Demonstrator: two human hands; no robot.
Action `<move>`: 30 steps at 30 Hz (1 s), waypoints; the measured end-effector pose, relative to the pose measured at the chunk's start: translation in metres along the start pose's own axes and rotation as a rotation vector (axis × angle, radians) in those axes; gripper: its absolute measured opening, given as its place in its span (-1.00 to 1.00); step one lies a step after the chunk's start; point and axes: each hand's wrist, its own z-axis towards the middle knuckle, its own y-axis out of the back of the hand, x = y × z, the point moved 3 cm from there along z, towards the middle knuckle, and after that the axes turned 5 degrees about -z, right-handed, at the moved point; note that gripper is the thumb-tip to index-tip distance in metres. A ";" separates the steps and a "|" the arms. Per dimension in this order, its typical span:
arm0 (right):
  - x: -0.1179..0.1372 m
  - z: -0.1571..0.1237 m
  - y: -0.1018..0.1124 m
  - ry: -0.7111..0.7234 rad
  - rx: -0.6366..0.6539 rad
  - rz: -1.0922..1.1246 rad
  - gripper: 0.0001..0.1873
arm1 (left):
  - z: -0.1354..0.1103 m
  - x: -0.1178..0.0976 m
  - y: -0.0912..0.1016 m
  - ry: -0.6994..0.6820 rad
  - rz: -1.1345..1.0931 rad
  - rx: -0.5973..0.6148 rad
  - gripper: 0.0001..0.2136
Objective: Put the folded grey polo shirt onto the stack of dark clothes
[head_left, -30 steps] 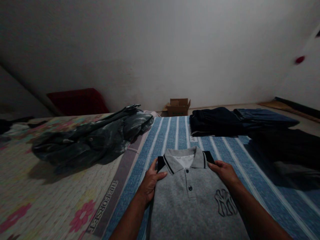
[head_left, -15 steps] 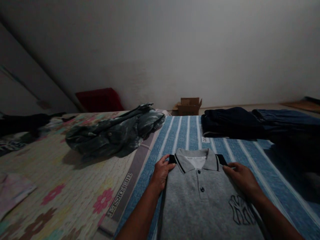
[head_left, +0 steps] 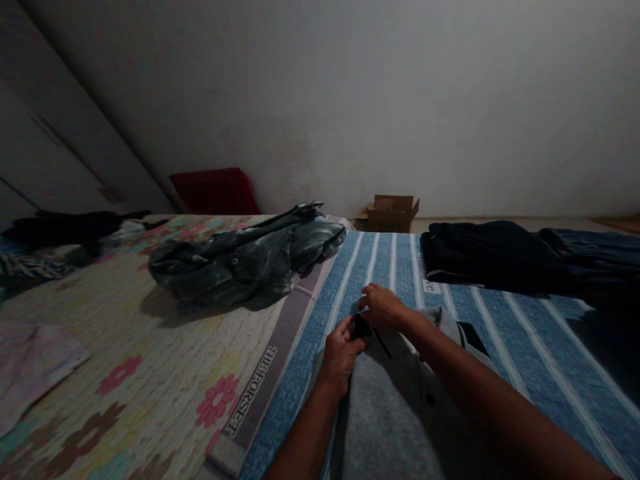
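Note:
A grey polo shirt (head_left: 385,407) with black trim lies folded, front up, on the blue striped sheet (head_left: 300,400). My left hand (head_left: 343,353) is closed on its black shoulder edge, left of the collar. Right beside it, my right hand (head_left: 383,307) reaches across the collar, fingers bent at the same corner; whether they grip the cloth is hard to see. My right forearm covers much of the collar, the buttons and the chest emblem.
On the flowered quilt (head_left: 165,373) to the left lies a crumpled dark grey-green garment (head_left: 250,260). Dark folded trousers (head_left: 490,253) are at the back right. A pink cloth (head_left: 35,367) is at far left. Beyond the bed stand a cardboard box (head_left: 393,217) and a red object (head_left: 215,191).
My right hand has left the shirt's right shoulder and crossed over the collar to the left shoulder, beside my left hand. My left hand stays at that corner. The view has shifted slightly.

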 end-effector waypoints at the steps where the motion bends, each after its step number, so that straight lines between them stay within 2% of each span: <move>1: -0.001 0.008 -0.005 -0.002 0.031 0.009 -0.76 | 0.000 0.001 0.001 0.002 0.003 0.006 -0.37; 7: -0.016 0.019 -0.024 0.012 0.153 0.155 -0.81 | 0.004 0.006 0.003 0.000 0.039 -0.017 -0.35; 10: -0.022 0.018 -0.023 0.028 0.155 0.255 -0.81 | 0.004 0.005 -0.001 -0.060 0.096 -0.002 -0.36; 13: -0.027 0.017 -0.019 0.014 0.129 0.341 -0.83 | 0.003 0.002 -0.006 -0.144 0.167 0.045 -0.48; 16: -0.029 0.017 -0.018 -0.006 0.113 0.405 -0.83 | 0.003 0.001 -0.007 -0.166 0.175 0.061 -0.55; 22: -0.026 0.020 -0.021 -0.024 0.120 0.435 -0.83 | 0.007 0.004 -0.003 -0.008 0.072 -0.012 -0.73; 25: -0.024 0.021 -0.021 -0.007 0.131 0.432 -0.84 | 0.008 0.002 -0.004 0.070 0.044 -0.014 -0.76; 30: -0.024 0.024 -0.021 0.046 0.234 0.407 -0.80 | 0.009 0.001 -0.005 0.076 -0.007 -0.041 -0.80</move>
